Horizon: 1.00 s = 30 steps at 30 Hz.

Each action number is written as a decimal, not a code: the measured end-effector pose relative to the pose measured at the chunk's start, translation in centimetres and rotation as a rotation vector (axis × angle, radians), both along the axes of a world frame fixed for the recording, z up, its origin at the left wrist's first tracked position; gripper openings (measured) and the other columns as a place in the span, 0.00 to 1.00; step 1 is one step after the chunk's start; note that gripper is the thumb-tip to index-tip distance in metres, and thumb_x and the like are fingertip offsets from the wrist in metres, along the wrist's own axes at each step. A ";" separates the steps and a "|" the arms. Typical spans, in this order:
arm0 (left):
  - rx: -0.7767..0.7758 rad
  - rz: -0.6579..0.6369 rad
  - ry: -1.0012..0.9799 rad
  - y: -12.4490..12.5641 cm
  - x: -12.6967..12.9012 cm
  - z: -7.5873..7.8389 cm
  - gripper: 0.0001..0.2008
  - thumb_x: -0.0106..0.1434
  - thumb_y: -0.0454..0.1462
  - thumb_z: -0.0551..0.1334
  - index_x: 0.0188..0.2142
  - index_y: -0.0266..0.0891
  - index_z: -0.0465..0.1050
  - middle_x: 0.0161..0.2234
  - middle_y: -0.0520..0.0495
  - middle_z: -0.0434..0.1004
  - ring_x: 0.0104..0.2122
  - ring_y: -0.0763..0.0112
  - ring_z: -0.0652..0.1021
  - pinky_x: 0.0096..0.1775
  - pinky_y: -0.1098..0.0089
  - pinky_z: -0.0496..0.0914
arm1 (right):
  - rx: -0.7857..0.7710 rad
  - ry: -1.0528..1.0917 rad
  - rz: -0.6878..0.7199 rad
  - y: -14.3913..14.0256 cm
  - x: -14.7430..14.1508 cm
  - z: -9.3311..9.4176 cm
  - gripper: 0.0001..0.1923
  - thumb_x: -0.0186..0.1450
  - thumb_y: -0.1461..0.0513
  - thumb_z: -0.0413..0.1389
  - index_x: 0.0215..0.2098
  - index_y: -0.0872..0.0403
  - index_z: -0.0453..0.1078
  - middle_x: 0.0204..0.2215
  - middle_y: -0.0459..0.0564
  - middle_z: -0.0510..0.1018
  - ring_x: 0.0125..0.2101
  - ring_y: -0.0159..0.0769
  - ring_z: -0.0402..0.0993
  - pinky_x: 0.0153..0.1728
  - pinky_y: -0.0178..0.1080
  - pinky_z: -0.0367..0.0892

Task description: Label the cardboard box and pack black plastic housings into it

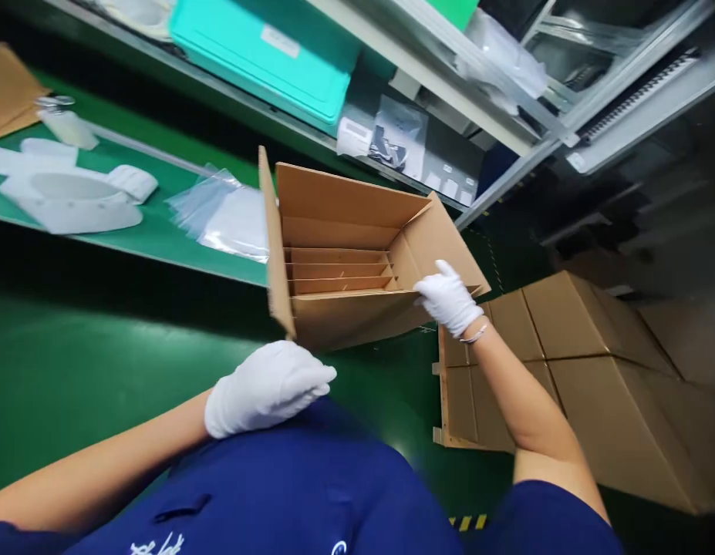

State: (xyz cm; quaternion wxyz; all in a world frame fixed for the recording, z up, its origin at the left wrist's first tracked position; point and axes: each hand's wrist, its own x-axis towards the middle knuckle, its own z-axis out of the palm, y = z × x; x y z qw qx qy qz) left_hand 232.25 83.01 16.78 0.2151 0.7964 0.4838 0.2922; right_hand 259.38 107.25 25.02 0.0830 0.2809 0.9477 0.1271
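Observation:
An open cardboard box point(357, 320) with raised flaps is tilted in front of me, its near side facing my body. Inside it, several cardboard dividers point(339, 271) stand in parallel rows. My right hand point(446, 297), in a white glove, grips the near right part of the box's rim, its fingertips partly hidden by the edge. Below the box's near left corner, my left hand point(270, 385), also gloved in white, is held close to my body. Its fingers are stretched out side by side, with nothing visible in them and a gap to the box.
On the green bench point(131, 254) lie clear plastic bags point(230, 220) and white curved parts point(73, 196). A turquoise bin point(264, 62) sits on the shelf behind. Large cartons point(565, 347) are stacked on a wooden pallet point(445, 408) at my right.

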 end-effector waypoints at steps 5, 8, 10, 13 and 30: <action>-0.335 0.170 -0.141 -5.7 3.2 -6.5 0.20 0.71 0.48 0.52 0.42 0.44 0.81 0.37 0.47 0.85 0.36 0.67 0.83 0.41 0.70 0.75 | 0.061 0.212 -0.217 5.3 8.7 0.8 0.20 0.72 0.66 0.45 0.43 0.65 0.79 0.44 0.65 0.83 0.51 0.45 0.78 0.65 0.55 0.52; -0.426 0.237 -0.120 -8.4 4.4 -8.2 0.19 0.70 0.48 0.54 0.44 0.45 0.82 0.38 0.48 0.86 0.38 0.66 0.83 0.43 0.70 0.75 | 0.134 0.439 -0.376 3.1 11.4 0.0 0.26 0.74 0.58 0.47 0.61 0.70 0.67 0.57 0.77 0.73 0.59 0.52 0.72 0.61 0.56 0.61; -0.451 0.297 -0.131 -9.6 4.5 -8.7 0.20 0.70 0.48 0.54 0.46 0.44 0.81 0.40 0.48 0.86 0.38 0.65 0.83 0.45 0.69 0.76 | 0.097 0.853 -0.460 -1.4 12.0 -0.6 0.30 0.73 0.55 0.50 0.65 0.68 0.62 0.59 0.75 0.72 0.57 0.49 0.75 0.58 0.52 0.69; -0.454 0.371 -0.110 -10.7 4.1 -9.0 0.21 0.70 0.48 0.53 0.47 0.43 0.81 0.42 0.46 0.85 0.41 0.62 0.83 0.46 0.66 0.76 | -0.197 1.476 -0.435 -10.6 10.4 -2.8 0.23 0.71 0.51 0.52 0.57 0.55 0.72 0.48 0.60 0.82 0.46 0.46 0.82 0.53 0.55 0.75; -0.188 0.300 -1.006 -26.6 -19.7 -11.1 0.19 0.70 0.38 0.53 0.53 0.39 0.79 0.54 0.41 0.80 0.48 0.63 0.83 0.51 0.62 0.77 | -1.088 1.100 -0.356 -34.5 -34.1 -21.3 0.17 0.61 0.47 0.54 0.27 0.49 0.72 0.20 0.46 0.75 0.22 0.41 0.73 0.26 0.43 0.73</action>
